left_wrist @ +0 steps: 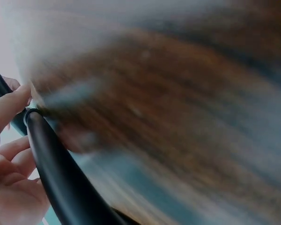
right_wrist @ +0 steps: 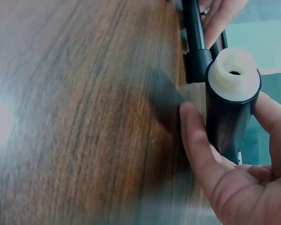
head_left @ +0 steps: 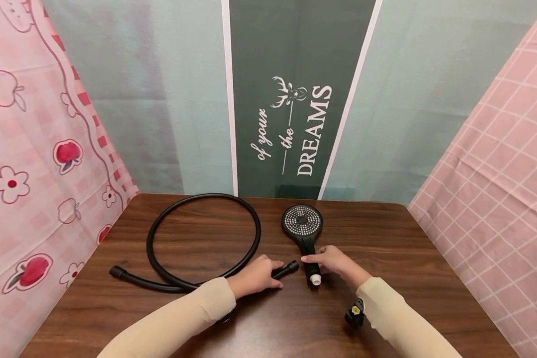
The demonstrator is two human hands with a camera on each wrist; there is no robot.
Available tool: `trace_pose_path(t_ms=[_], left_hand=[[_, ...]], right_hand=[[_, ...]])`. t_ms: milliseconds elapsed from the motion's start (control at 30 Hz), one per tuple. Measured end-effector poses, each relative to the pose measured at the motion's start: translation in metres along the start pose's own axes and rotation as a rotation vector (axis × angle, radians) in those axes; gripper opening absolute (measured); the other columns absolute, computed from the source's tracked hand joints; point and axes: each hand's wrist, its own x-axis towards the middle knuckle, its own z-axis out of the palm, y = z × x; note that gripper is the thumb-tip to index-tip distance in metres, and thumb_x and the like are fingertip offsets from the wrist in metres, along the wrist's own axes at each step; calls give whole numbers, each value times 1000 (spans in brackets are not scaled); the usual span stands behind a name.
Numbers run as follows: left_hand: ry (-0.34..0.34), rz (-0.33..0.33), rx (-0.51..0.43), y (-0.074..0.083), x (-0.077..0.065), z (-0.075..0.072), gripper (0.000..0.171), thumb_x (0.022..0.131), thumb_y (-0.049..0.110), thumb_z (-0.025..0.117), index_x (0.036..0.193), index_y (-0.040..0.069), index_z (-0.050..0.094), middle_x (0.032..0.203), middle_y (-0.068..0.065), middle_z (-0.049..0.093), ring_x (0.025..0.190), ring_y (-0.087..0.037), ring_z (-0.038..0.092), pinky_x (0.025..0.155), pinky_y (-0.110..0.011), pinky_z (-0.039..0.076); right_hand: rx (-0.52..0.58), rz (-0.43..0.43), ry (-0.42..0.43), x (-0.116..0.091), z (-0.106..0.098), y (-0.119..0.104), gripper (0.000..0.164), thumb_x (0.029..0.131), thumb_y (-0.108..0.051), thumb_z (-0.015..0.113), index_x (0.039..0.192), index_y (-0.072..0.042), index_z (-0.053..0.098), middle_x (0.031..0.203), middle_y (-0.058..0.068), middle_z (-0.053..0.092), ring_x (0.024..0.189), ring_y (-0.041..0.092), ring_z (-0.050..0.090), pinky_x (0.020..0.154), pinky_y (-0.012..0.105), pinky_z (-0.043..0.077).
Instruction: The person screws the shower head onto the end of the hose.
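Observation:
A black handheld shower head [head_left: 302, 221] lies with its spray face up and its white threaded end [right_wrist: 234, 72] toward the near edge. My right hand [head_left: 337, 261] holds its handle, thumb and fingers on opposite sides. Left of it, a black shower hose [head_left: 259, 226] lies in a loop. My left hand [head_left: 256, 276] is over the hose near its right-hand connector [head_left: 293, 266], thumb and forefinger spread on either side. In the left wrist view, the hose [left_wrist: 61, 173] runs past the fingers. The connector [right_wrist: 198, 65] is close beside the white threaded end in the right wrist view.
The hose's other connector [head_left: 116, 271] lies at the left of the brown wooden table [head_left: 376, 233]. Patterned cloths hang behind and at both sides, pink ones left [head_left: 36, 199] and right [head_left: 496, 174]. A small black device [head_left: 354, 314] is at the right wrist.

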Motion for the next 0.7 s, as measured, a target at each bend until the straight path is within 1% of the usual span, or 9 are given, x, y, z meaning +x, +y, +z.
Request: trace_pose_path(t_ms=[133,267,300,367,433,500,533,600,700], left_hand=[[-12,-2,17,4,4,1,51,86,24,79,131,5,64,128,-7,69,108,-20,61,86,-26,52],[-12,5,5,7,7,2,46,87,13,75,131,4,64,128,-10,69,115,-22,63,87,-26,54],[-16,0,-12,7,7,2,45,87,9,74,131,3,64,128,-11,68,115,-21,64,85,-25,54],[-20,-16,-57,7,7,2,46,87,4,71,132,3,63,129,-13,67,107,-16,64,77,-22,52],[-18,-33,-98,6,8,3,46,85,0,69,131,2,63,130,-14,66,94,-11,62,70,-19,47],[-8,-49,-152,6,9,2,46,85,-2,68,130,0,64,129,-16,66,86,-11,58,65,-19,44],[-4,-59,-177,5,10,1,45,85,-2,68,130,0,64,129,-16,66,86,-11,57,66,-19,44],[3,-72,-227,4,11,0,44,84,-2,69,128,0,65,127,-15,68,92,-10,61,70,-19,46],[4,-96,-354,3,12,-1,42,84,-3,70,125,-1,67,122,-16,70,105,-14,65,75,-21,48]], right_hand=[[127,-8,-112,2,-2,4,47,92,-31,70,112,11,61,92,11,74,83,15,70,78,36,59],[270,-16,-222,6,-3,10,43,96,-29,66,115,10,61,90,9,77,85,14,74,77,31,59],[296,-17,-238,7,-4,11,43,96,-29,65,116,10,60,91,9,77,86,14,74,77,31,59],[350,-13,-261,8,-3,13,45,97,-28,65,119,10,58,93,9,77,89,14,74,78,30,59],[395,-8,-279,9,-3,14,46,97,-27,64,122,11,55,94,9,77,90,14,74,78,29,59],[431,-1,-295,10,-3,16,46,98,-26,63,124,10,51,95,9,77,91,13,74,79,29,59],[446,3,-303,10,-3,16,45,99,-25,62,125,10,50,95,9,77,90,13,74,78,29,59],[474,9,-316,11,-4,17,42,100,-23,60,124,9,48,95,9,77,89,12,74,78,28,59],[517,20,-336,12,-4,18,37,101,-20,58,123,6,45,95,8,77,89,11,74,78,27,59]])
